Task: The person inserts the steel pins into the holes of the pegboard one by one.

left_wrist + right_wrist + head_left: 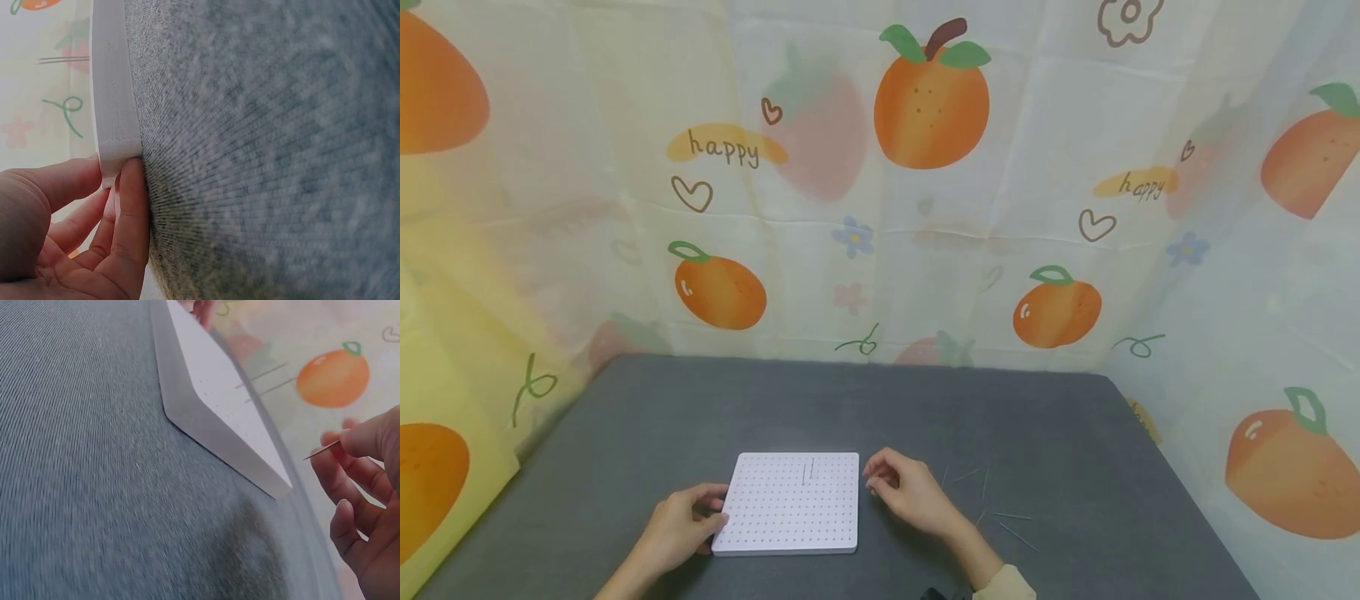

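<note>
I have the white pegboard [790, 521] lying flat on the grey worktop [1060, 442], its face covered in rows of small holes. My left hand [679, 527] grips the pegboard at its left edge, thumb and fingers pinching the rim, which I take to be for steadying it. My right hand [917, 498] is just beyond the pegboard's right edge, apart from it, with thumb and forefinger pinching one thin pin [322, 450]. The pin's free end points downward, roughly in line with the two standing pins [272, 390], which rise side by side from the pegboard's far half, a little right of its middle. More loose pins [1013, 516] lie scattered to the right of the pegboard, partly behind my right wrist.

I judge I'm between picking up and inserting: two pins are in, and a third is in my grasp but not yet over the pegboard. The next move seems to call for carrying it left above the pegboard, keeping it upright, and lining its tip up with a free hole, perhaps beside the standing pair, then pressing gently straight down while my left hand stops the pegboard sliding. I can't tell which hole is meant.
</note>
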The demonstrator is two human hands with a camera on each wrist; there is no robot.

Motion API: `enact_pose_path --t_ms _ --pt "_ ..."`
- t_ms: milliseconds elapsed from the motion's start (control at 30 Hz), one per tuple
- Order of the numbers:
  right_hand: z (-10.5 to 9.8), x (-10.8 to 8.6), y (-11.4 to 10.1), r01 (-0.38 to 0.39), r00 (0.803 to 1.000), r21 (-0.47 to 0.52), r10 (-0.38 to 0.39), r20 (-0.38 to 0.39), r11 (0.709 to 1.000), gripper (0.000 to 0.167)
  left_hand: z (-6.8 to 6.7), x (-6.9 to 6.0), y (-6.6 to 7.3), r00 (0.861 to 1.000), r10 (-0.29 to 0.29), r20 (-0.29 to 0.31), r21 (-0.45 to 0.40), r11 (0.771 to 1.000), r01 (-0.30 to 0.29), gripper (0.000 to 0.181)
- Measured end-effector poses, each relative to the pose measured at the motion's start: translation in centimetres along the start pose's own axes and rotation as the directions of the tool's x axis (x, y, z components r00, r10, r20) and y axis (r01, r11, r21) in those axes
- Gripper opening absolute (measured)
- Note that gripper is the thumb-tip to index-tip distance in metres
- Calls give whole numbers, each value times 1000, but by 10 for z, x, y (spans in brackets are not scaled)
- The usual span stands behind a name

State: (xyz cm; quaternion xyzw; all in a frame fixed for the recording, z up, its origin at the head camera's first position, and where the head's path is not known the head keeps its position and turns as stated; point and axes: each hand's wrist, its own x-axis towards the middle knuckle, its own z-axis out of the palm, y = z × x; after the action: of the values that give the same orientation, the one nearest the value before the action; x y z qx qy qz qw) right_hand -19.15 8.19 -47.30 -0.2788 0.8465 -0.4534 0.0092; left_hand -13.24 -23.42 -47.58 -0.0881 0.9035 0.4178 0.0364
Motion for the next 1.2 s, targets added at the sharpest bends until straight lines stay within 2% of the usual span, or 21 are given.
enact_pose_path --t_ms 400,700,1200 --pt "21 8 -8 -20 994 72 27 -103 997 8 0 0 -1 1000 -2 0 -21 1000 2 42" --pt "34 12 -14 -14 989 29 18 -146 999 5 0 3 -3 1000 -16 18 -2 1000 16 43" --pt "52 21 -29 -5 981 23 9 -194 1000 4 0 4 -3 999 -37 37 12 999 36 43"
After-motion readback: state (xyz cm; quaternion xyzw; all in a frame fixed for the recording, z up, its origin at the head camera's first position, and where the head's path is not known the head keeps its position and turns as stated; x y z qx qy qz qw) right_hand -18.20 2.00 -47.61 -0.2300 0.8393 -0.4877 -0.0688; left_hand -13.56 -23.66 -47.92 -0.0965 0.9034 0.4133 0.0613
